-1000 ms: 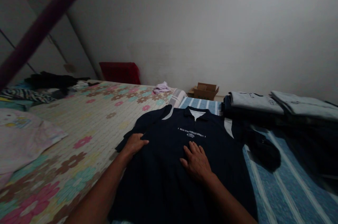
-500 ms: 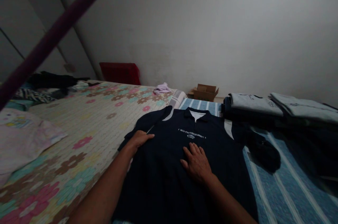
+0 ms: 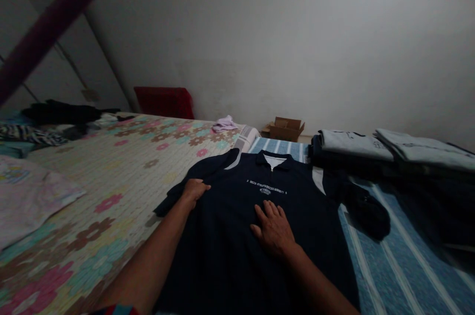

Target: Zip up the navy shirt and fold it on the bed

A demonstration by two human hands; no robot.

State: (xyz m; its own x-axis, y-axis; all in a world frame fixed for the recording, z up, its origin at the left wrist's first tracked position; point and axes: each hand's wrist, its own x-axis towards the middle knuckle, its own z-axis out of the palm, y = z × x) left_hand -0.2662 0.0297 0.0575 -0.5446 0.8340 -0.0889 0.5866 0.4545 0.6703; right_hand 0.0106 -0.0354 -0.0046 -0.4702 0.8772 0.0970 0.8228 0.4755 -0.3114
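A dark navy polo shirt (image 3: 237, 226) lies face up in front of me, its collar pointing away. It has a short zip, a white line of lettering on the chest and pale panels at the shoulders. My left hand (image 3: 195, 193) is at the shirt's left side, just below the left sleeve (image 3: 208, 169), with its fingers curled on the fabric; some fingertips are hidden. Flat on the chest below the lettering rests my right hand (image 3: 273, 227), its fingers spread. The right sleeve (image 3: 367, 213) looks bunched on the striped sheet.
Folded clothes with pale tops (image 3: 356, 145) are stacked at the right on a blue striped sheet (image 3: 374, 260). A flowered sheet (image 3: 129, 181) covers the left, with a pink garment (image 3: 33, 196) on it. Behind are a cardboard box (image 3: 285, 129), a lilac cloth (image 3: 224, 124) and a red object (image 3: 163, 102).
My left hand's fingers have curled in, and the left sleeve now reaches further out to the left. The right hand stays flat on the chest. The view has shifted slightly.
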